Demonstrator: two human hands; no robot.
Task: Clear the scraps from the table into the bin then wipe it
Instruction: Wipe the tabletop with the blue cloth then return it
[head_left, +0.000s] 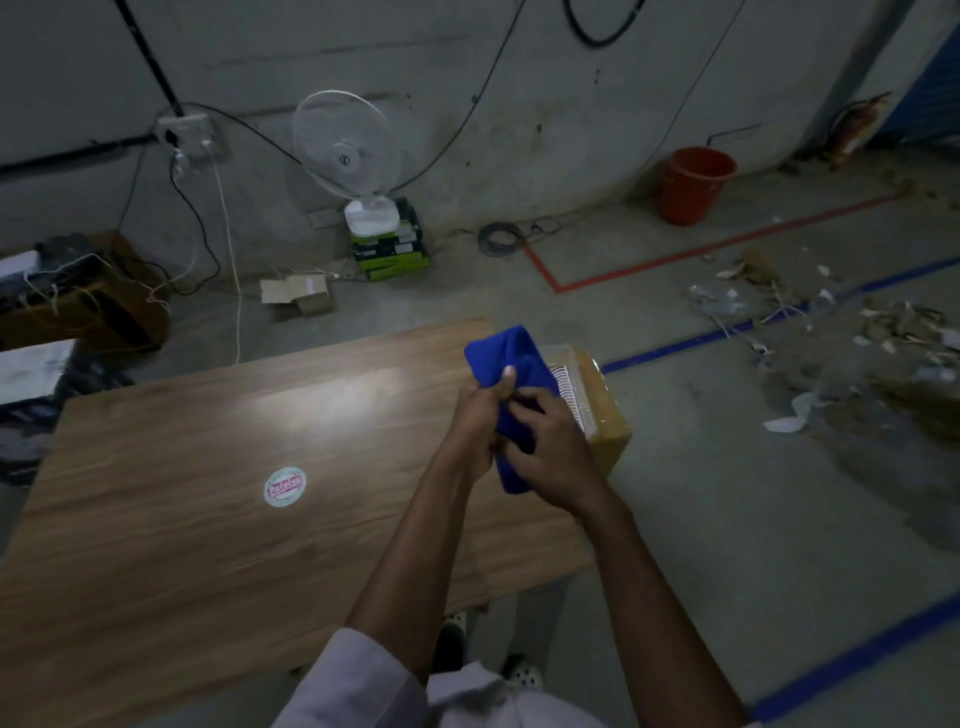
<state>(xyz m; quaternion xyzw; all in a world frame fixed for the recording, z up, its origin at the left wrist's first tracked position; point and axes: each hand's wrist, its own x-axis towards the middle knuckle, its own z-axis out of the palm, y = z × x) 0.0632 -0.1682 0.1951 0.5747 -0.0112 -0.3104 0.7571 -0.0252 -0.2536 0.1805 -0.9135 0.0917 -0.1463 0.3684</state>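
White sleeves (363, 680) cover my upper arms at the bottom edge, and both bare forearms reach forward over the right end of a wood-grain tabletop (208, 467). My left hand (475, 421) and right hand (553, 457) are close together, fingers curled round a bunched blue cloth (511, 356) held over the tabletop, its upper part standing out above my left thumb. A round sticker (284, 486) with pink lettering lies on the wood to the left of my hands. Just behind the cloth, at the tabletop's right end, is a cardboard box (605, 415) wrapped in shiny tape. Farther off, paper scraps (831, 322) litter the concrete floor on the right, and a red bucket (696, 184) and a white fan (343, 145) stand by the wall.
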